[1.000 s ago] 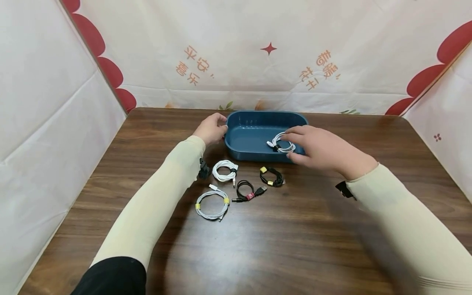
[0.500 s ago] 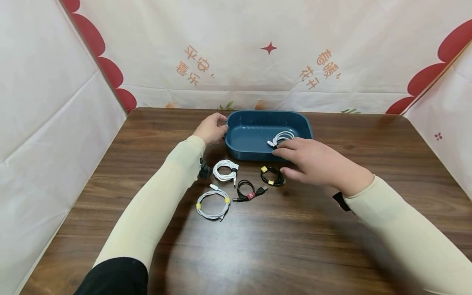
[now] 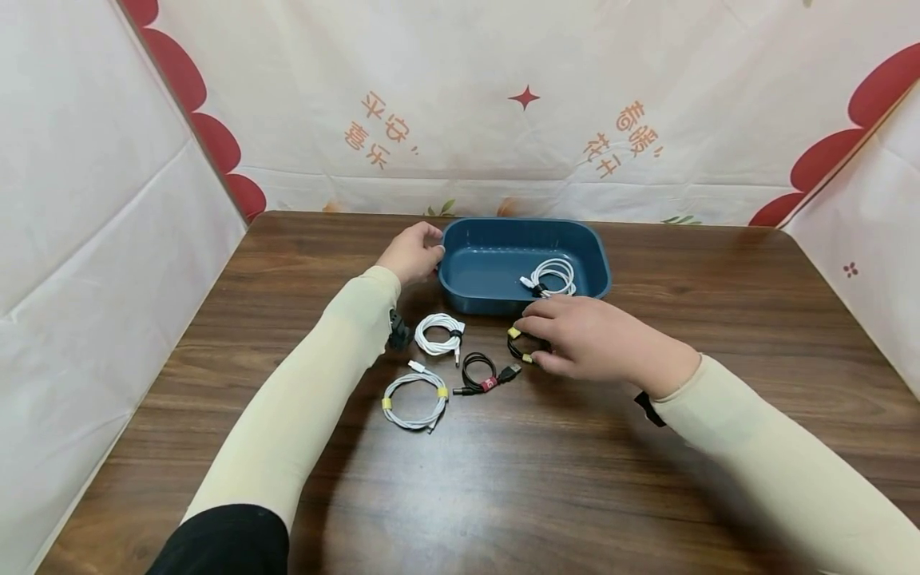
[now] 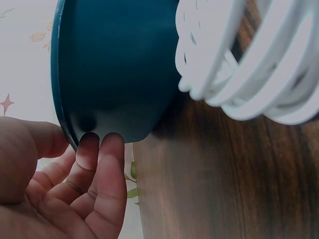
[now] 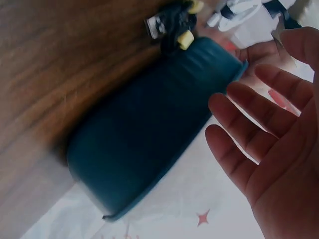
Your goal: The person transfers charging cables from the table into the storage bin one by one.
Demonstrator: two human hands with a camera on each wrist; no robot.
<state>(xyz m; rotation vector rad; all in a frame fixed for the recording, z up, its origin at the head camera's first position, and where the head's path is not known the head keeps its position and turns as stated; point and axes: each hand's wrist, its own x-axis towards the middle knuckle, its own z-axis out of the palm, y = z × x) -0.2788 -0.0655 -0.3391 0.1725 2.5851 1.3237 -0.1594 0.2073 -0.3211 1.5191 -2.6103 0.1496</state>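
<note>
- Blue tray [image 3: 470,275] sits upright, left hand [image 3: 413,254] touching its end!
- White cable [image 3: 571,278] lies coiled inside!
- Black cable [image 3: 511,346], yellow-tagged, coiled outside, partly hidden under the right hand [image 3: 585,339]!

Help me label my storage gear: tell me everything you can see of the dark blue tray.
The dark blue tray is open-topped and rectangular, with rounded corners, low walls and a glossy, plastic-looking surface. It stands upright near the far edge of the wood-grain table, long sides running left to right. One coiled white cable with a black tie lies in its front right part. The left hand touches its left end; the right hand partly hides its front wall.
</note>
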